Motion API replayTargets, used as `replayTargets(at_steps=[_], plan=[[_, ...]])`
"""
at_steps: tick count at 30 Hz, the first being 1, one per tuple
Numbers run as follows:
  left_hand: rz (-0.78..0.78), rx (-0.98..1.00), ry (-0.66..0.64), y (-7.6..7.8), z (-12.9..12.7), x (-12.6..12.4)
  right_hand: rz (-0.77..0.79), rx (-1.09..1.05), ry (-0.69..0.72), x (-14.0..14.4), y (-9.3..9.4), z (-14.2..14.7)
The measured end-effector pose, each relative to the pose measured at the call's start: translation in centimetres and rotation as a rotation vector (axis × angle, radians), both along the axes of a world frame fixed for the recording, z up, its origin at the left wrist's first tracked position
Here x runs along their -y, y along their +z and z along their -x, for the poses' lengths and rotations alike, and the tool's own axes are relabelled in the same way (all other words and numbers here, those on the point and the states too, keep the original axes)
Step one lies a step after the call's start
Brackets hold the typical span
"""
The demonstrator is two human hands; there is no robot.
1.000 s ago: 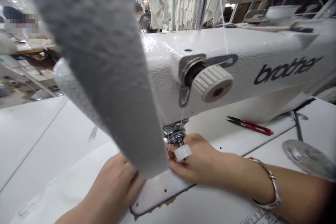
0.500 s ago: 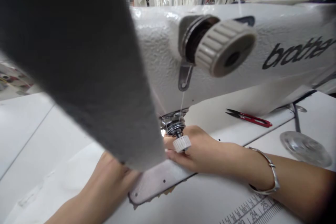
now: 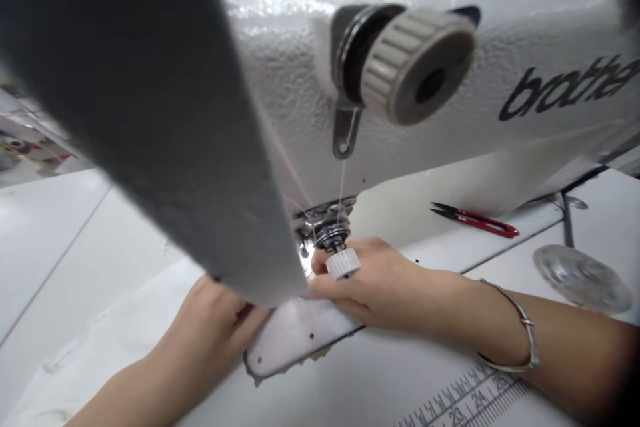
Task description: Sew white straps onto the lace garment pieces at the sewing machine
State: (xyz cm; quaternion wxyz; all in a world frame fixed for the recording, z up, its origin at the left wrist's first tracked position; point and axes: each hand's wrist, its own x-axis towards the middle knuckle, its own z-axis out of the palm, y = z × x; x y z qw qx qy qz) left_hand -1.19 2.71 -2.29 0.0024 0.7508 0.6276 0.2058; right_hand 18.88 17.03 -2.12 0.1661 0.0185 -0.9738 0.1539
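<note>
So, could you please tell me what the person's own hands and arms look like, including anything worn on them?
The left hand and right hand are both ungloved, and no sleeve clearly shows on either arm. A slim, silver-coloured bangle circles the right wrist; none shows on the left.

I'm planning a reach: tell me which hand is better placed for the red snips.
Probably the right hand: it lies nearer the red snips, which show just above its wrist. The left hand is farther off, by the white fabric, partly hidden behind the grey machine part.
</note>
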Motion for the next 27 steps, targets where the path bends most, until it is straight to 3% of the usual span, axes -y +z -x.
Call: replayTargets(at_steps=[8,15,21,23,27], plan=[[-0.108,-0.232,-0.064,0.0,-0.1,0.5,0.105,-0.081,-0.003,-0.1,-0.9,0.1],[-0.232,-0.342,-0.150,0.2,-0.6,0.5,-0.112,0.123,0.030,0.4,1.1,0.3],[-0.068,-0.131,-0.062,0.7,-0.6,0.0,-0.102,0.085,0.072,0.3,0.5,0.3],[-0.050,-0.111,-0.057,0.8,-0.4,0.0,-0.060,0.085,0.056,0.3,0.1,0.4],[-0.093,-0.141,-0.044,0.5,-0.4,0.2,0.194,0.074,-0.072,0.3,0.0,0.8]])
